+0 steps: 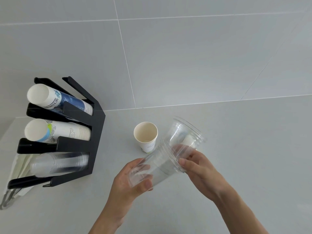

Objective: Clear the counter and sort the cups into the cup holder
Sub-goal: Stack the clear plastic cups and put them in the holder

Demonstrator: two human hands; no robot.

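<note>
The left hand [133, 179] was closed around the base of a clear plastic cup [157, 168], light, thin, slippery and probably easy to dent, while the right hand [197, 168] pinched its rim at 2 o'clock, well apart from the black cup holder [87, 146] at 9 o'clock.

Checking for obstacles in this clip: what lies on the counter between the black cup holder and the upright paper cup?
Nothing: in the head view the counter is bare between the cup holder and the paper cup.
</note>
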